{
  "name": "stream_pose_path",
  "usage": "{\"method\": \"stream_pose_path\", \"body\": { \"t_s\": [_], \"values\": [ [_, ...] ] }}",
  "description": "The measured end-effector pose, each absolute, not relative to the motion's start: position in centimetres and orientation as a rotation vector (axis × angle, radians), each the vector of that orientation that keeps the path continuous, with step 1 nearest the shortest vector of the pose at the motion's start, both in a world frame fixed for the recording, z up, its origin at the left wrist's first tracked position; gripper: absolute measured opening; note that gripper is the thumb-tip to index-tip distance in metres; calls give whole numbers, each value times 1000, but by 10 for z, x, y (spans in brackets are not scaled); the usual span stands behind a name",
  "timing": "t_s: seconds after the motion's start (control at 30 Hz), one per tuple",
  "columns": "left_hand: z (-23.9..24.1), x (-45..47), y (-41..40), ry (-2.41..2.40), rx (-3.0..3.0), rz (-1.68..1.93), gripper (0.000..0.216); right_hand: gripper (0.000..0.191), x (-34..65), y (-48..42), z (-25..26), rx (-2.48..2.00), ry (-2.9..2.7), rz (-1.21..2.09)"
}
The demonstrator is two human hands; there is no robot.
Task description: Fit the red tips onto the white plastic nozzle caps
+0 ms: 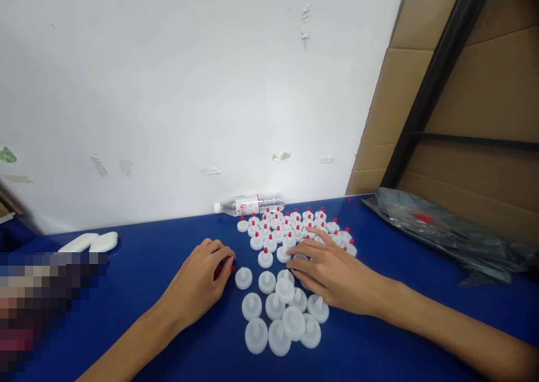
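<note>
Both my hands rest on the blue worktop point(160, 258). My left hand point(197, 283) lies palm down, its fingers point(221, 255) curled in and pinching small red tips point(223, 269), of which only a bit of red shows under the fingertips. My right hand point(332, 272) lies flat, fingers point(301, 253) stretched toward the left and held loosely together, touching a white cap point(283, 254) at the near edge of the capped group; I cannot tell whether it grips it or only rests on it.

Two groups of caps sit between and around my hands. The uncapped white caps point(278, 309), with bare white nozzles, form a cluster close to me, just beside the right hand and partly under it; some overlap one another. The red-tipped caps point(290, 227) stand in rows farther off, toward the wall point(168, 90), touching or nearly touching each other.

A clear water bottle point(250, 204) lies on its side against the wall, just behind the red-tipped caps. Two white oblong pieces point(89, 242) lie at far left. A dark plastic bag point(446, 230) lies at right, below leaning cardboard point(484, 101).
</note>
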State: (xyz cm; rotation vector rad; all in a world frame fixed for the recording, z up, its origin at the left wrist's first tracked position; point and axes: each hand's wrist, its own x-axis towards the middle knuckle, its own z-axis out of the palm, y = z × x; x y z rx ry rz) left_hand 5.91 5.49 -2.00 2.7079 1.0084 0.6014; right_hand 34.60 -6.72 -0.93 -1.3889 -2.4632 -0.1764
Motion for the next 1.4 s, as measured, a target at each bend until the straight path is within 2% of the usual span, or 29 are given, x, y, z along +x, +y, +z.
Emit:
{"method": "stream_pose_path", "body": {
  "t_s": [1.4],
  "values": [
    [-20,59,56,995,2700,586,37,24,347,-69,-12,-1400,-2477,-193]
  ]
}}
